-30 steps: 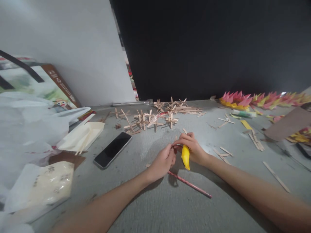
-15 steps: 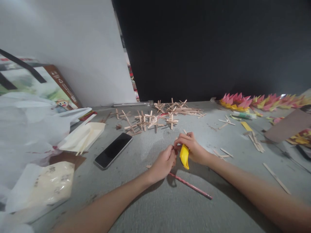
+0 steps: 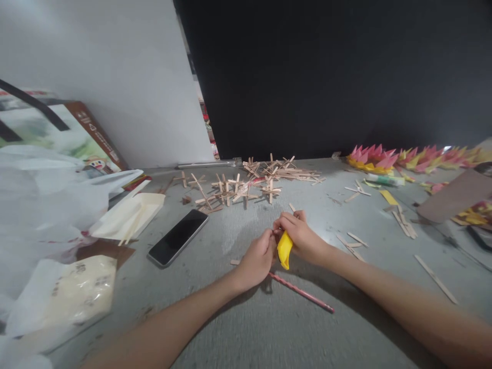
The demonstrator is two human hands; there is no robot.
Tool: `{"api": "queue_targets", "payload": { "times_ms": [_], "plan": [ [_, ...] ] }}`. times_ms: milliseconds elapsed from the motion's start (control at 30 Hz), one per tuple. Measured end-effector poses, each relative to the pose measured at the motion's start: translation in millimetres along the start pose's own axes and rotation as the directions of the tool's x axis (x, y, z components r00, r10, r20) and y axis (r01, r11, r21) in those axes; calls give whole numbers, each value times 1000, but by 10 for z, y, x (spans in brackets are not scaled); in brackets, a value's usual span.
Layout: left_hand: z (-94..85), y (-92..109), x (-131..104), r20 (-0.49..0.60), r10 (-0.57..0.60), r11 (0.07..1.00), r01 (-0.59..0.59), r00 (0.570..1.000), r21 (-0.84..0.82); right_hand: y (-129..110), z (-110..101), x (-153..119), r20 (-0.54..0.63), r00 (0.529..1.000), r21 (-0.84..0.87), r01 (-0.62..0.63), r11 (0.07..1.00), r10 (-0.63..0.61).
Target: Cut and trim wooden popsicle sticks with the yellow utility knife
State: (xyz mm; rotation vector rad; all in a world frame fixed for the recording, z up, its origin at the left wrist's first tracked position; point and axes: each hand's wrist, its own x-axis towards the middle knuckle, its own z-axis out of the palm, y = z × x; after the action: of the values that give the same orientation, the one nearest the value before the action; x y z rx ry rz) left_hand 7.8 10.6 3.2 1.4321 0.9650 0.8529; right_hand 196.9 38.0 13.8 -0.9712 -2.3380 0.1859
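Note:
Both hands meet over the middle of the grey table. My right hand (image 3: 298,233) is closed around a yellow object (image 3: 284,250), whose curved, pointed end hangs below the fingers. Pressed against it from the left, my left hand (image 3: 258,258) has its fingers curled; whatever they pinch is too small and hidden to name. A pink twisted pencil (image 3: 303,293) lies just below the hands, its upper end close to my left hand. Part of a wooden stick (image 3: 234,262) shows beside my left hand, and another (image 3: 292,207) lies beyond the right.
A phone (image 3: 179,238), a paper tray (image 3: 144,215) and plastic bags (image 3: 49,205) lie left. Crossed wooden sticks (image 3: 234,189) are heaped at the back. Pink and yellow paper flowers (image 3: 372,159), a glue tube (image 3: 384,180) and loose sticks (image 3: 436,279) lie right.
The yellow object has moved slightly left and turned a little with my right hand, closer to my left hand. The whole view has shifted slightly.

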Motion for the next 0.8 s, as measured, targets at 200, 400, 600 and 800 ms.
{"api": "queue_targets", "payload": {
  "times_ms": [200, 400, 600, 800],
  "plan": [
    [8, 10, -10, -3, 23, 1000, -23, 1000, -15, 17, 52, -31, -48, 999, 11, 2, 1000, -1],
    [9, 17, -36, 24, 2, 999, -3, 1000, 42, 1, 40, -22, -77, 997, 30, 11, 999, -9],
    [44, 44, -70, -23, 54, 996, -52, 998, 71, 1, 55, -4, -84, 996, 3, 19, 1000, -19],
    [8, 4, 14, -223, -4, 1000, 4, 975, 2, -97, 86, -44, -45, 994, -40, 96, 995, -98]
  ]
}}
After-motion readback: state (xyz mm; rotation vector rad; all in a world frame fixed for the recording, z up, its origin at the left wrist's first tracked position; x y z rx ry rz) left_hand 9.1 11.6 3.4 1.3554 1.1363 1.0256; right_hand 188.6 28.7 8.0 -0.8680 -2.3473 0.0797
